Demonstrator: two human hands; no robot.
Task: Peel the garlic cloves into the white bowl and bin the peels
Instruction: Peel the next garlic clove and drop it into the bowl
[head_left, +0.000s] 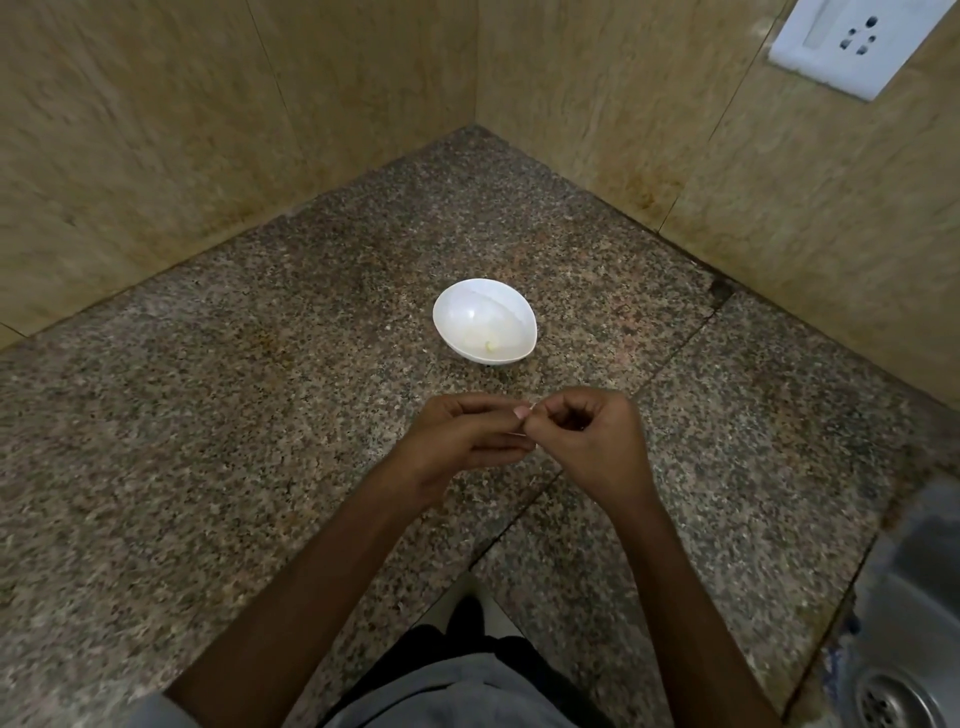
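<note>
A white oval bowl (484, 321) stands on the granite counter (218, 415) near the corner, with one small pale peeled clove (489, 346) inside near its front wall. Just in front of the bowl my left hand (467, 441) and my right hand (597, 441) meet fingertip to fingertip. Both pinch a small garlic clove (525, 415) between them; only a sliver of pale skin shows, the rest is hidden by fingers.
Tan tiled walls close the corner behind the bowl. A white wall socket (852, 41) sits at the upper right. A steel sink with a drain (898, 696) lies at the lower right. The counter's front edge runs below my forearms.
</note>
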